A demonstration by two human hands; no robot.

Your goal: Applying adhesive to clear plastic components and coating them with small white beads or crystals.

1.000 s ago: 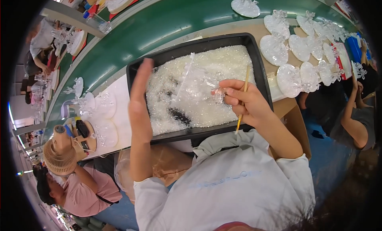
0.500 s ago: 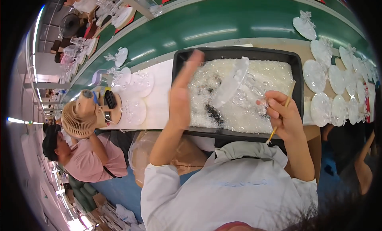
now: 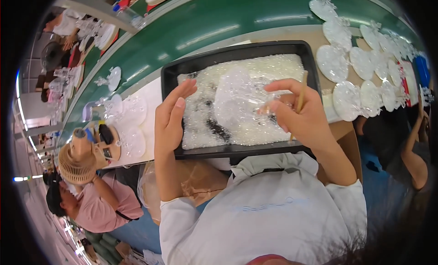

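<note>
Left hand (image 3: 171,116) flat and open, fingers together, holding nothing, resting against the near-left edge of the black tray (image 3: 237,53). Right hand (image 3: 299,112) pinching a thin wooden stick (image 3: 299,94) and gripping a clear plastic piece (image 3: 237,98) above the tray's white beads (image 3: 200,123). Farther right on the counter (image 3: 315,37), rows of clear ornaments (image 3: 346,98).

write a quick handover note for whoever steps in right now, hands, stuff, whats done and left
Left hand: open, flat, at the left side of the black tray.
Right hand: holds a thin wooden stick and pinches a clear plastic piece over the tray's small clear bits.
Done: white decorated pieces laid out right of the tray.
Left: the piece in hand.
</note>
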